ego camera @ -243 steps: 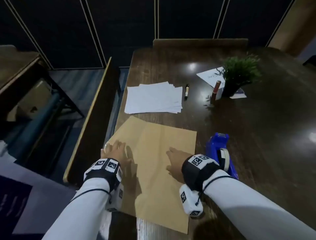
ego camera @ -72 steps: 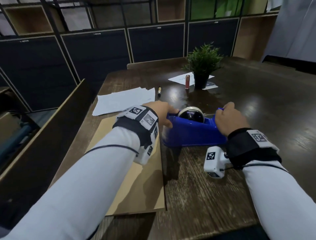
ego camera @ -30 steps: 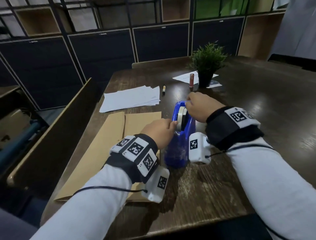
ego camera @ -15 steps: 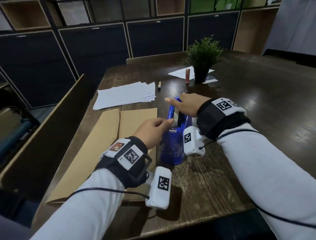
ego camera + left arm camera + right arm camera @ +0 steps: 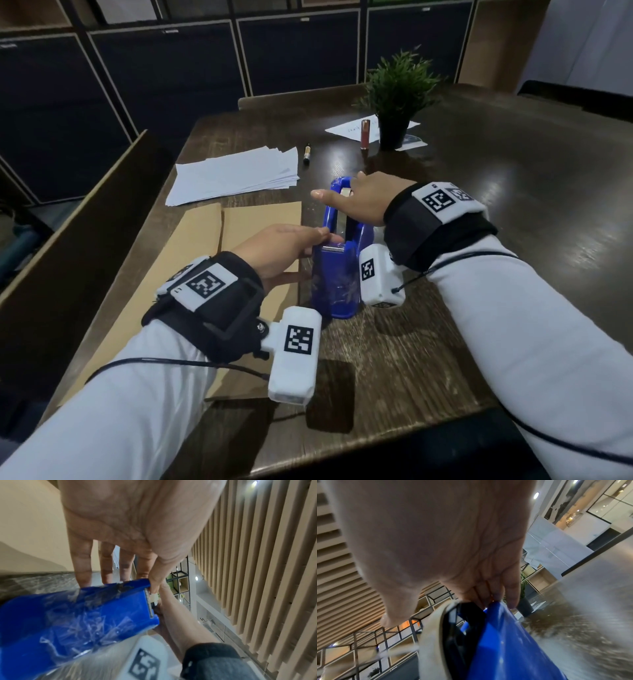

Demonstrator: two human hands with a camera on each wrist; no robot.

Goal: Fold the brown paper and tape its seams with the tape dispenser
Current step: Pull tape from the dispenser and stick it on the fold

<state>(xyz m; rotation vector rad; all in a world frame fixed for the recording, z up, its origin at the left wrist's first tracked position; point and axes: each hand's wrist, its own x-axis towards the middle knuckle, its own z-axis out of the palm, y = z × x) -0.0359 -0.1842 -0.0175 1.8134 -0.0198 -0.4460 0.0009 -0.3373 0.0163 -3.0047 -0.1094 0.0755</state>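
The blue tape dispenser (image 5: 337,284) stands lengthwise on the dark table, just right of the folded brown paper (image 5: 205,260). My left hand (image 5: 281,250) holds its near cutter end. In the left wrist view the fingers (image 5: 82,566) lie straight along the dispenser (image 5: 77,612) side, and the thumb (image 5: 154,580) sits at the blade on the tape end. My right hand (image 5: 359,205) lies over the top, thumb stuck out left. In the right wrist view its fingers (image 5: 488,595) hook over the far blue rim (image 5: 505,642) beside the beige tape roll (image 5: 431,628).
A stack of white sheets (image 5: 236,178) lies behind the brown paper, with a pen (image 5: 307,154) beside it. A potted plant (image 5: 397,99), a red tube (image 5: 365,134) and a white sheet (image 5: 346,128) stand farther back. A wooden panel (image 5: 68,222) runs along the table's left side.
Both hands left the paper, took the dispenser and turned it end-on to me. In the last half second the right hand settled flatter over the roll; the left stays at the cutter.
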